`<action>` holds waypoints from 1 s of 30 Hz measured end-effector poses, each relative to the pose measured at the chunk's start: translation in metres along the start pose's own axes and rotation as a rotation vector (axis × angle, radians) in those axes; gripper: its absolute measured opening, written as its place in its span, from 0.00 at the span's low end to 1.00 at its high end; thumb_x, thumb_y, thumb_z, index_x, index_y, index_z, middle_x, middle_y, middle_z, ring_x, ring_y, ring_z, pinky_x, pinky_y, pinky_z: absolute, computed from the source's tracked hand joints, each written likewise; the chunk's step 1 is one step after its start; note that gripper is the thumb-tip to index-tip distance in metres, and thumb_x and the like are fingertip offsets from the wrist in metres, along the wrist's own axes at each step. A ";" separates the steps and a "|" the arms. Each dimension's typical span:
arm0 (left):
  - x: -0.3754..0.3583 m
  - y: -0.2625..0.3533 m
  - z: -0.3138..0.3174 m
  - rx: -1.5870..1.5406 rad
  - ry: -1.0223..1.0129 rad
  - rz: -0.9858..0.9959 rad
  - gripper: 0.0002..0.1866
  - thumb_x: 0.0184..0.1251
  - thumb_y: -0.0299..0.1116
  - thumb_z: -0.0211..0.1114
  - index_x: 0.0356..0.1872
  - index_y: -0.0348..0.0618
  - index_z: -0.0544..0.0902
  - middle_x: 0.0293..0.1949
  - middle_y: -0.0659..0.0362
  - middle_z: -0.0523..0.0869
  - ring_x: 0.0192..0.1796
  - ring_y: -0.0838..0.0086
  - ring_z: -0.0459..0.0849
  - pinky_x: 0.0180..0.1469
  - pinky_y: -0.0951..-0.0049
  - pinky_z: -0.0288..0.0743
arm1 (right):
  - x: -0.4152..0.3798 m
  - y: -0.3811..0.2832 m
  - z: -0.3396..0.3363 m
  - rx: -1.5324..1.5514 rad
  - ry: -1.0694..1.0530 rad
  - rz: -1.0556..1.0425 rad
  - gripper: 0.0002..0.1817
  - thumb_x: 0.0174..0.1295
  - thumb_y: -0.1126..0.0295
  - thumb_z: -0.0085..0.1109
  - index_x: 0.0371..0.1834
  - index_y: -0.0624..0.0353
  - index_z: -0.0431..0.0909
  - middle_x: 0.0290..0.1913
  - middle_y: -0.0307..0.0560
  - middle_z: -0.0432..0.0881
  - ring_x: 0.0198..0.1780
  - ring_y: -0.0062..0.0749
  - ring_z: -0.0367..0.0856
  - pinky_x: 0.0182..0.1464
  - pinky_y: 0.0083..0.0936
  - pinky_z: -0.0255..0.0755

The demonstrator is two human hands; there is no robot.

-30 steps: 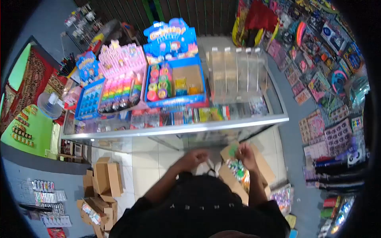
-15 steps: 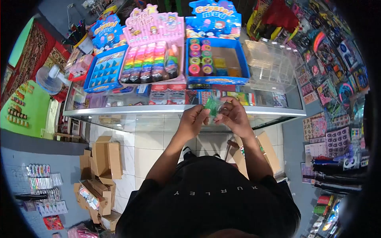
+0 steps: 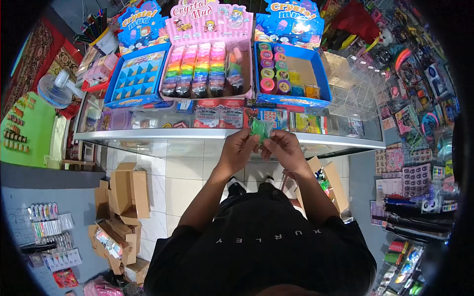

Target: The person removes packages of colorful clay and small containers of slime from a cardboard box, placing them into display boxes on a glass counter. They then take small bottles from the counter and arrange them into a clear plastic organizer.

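Between my hands, just above the front edge of the glass counter (image 3: 197, 134), is a small green item in clear plastic wrap (image 3: 261, 129). My left hand (image 3: 238, 149) pinches its left side between thumb and fingers. At its lower right, my right hand (image 3: 284, 148) grips the wrap with bent fingers. Behind it stands a blue display box (image 3: 294, 101) marked Crystal Mud, holding round-lidded tubs on its left and a few wrapped pieces. A pink display box (image 3: 207, 97) holds rows of rainbow-coloured packs. Further left, a blue box with dividers (image 3: 136, 101) shows vacant cells.
A clear plastic divided case (image 3: 355, 89) lies at the counter's right end. To the left is a fan (image 3: 55, 90). Open cardboard boxes (image 3: 131, 192) stand on the floor at left, another carton (image 3: 328, 187) at right. Hanging goods (image 3: 417, 182) cover the right wall.
My right hand has moved slightly down and in toward the green item. The view has shifted, so the display boxes appear further right.
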State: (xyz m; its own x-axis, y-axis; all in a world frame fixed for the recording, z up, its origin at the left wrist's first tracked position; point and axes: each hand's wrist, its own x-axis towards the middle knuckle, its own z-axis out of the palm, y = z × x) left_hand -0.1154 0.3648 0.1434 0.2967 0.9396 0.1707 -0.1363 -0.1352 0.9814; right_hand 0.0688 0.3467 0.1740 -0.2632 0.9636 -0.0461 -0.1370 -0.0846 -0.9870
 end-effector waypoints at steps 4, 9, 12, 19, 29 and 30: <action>0.016 -0.007 0.013 -0.041 -0.098 0.038 0.16 0.79 0.40 0.58 0.36 0.37 0.80 0.26 0.61 0.83 0.31 0.82 0.79 0.34 0.76 0.72 | -0.001 -0.006 -0.017 -0.057 0.025 -0.108 0.06 0.74 0.73 0.58 0.39 0.63 0.77 0.32 0.41 0.84 0.30 0.18 0.82 0.32 0.18 0.76; 0.035 -0.002 0.039 -0.045 -0.159 0.080 0.17 0.80 0.40 0.57 0.33 0.37 0.80 0.25 0.62 0.81 0.29 0.82 0.78 0.33 0.75 0.71 | -0.009 -0.018 -0.043 -0.075 0.079 -0.167 0.06 0.74 0.73 0.58 0.38 0.62 0.77 0.31 0.39 0.83 0.31 0.16 0.81 0.32 0.17 0.75; 0.042 0.007 0.053 -0.037 -0.207 0.079 0.15 0.81 0.38 0.54 0.36 0.37 0.80 0.28 0.62 0.82 0.32 0.82 0.79 0.36 0.76 0.72 | -0.014 -0.025 -0.061 -0.012 0.039 -0.152 0.05 0.74 0.73 0.58 0.38 0.62 0.77 0.32 0.39 0.83 0.32 0.16 0.81 0.34 0.17 0.75; 0.058 0.014 0.088 0.018 -0.203 0.095 0.14 0.81 0.37 0.55 0.34 0.39 0.79 0.27 0.62 0.80 0.30 0.81 0.77 0.35 0.77 0.71 | -0.026 -0.031 -0.096 0.019 0.037 -0.169 0.06 0.73 0.72 0.59 0.39 0.64 0.78 0.33 0.40 0.83 0.32 0.18 0.81 0.35 0.18 0.77; 0.075 0.012 0.123 0.117 -0.169 0.148 0.13 0.79 0.34 0.58 0.33 0.37 0.80 0.25 0.61 0.78 0.28 0.81 0.75 0.31 0.75 0.69 | -0.025 -0.028 -0.136 0.026 0.074 -0.273 0.09 0.73 0.72 0.58 0.33 0.64 0.79 0.29 0.39 0.81 0.29 0.19 0.79 0.32 0.19 0.73; 0.076 0.013 0.126 0.092 -0.177 0.143 0.12 0.79 0.33 0.58 0.34 0.37 0.80 0.25 0.61 0.79 0.28 0.81 0.76 0.32 0.75 0.70 | -0.023 -0.028 -0.139 0.005 0.076 -0.295 0.10 0.73 0.72 0.58 0.32 0.63 0.79 0.29 0.39 0.81 0.29 0.19 0.79 0.31 0.19 0.72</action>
State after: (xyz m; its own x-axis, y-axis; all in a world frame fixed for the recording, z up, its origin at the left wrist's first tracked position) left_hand 0.0244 0.3952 0.1805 0.4426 0.8402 0.3132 -0.1045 -0.2986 0.9486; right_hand 0.2117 0.3620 0.1809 -0.1387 0.9631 0.2307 -0.2018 0.2006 -0.9587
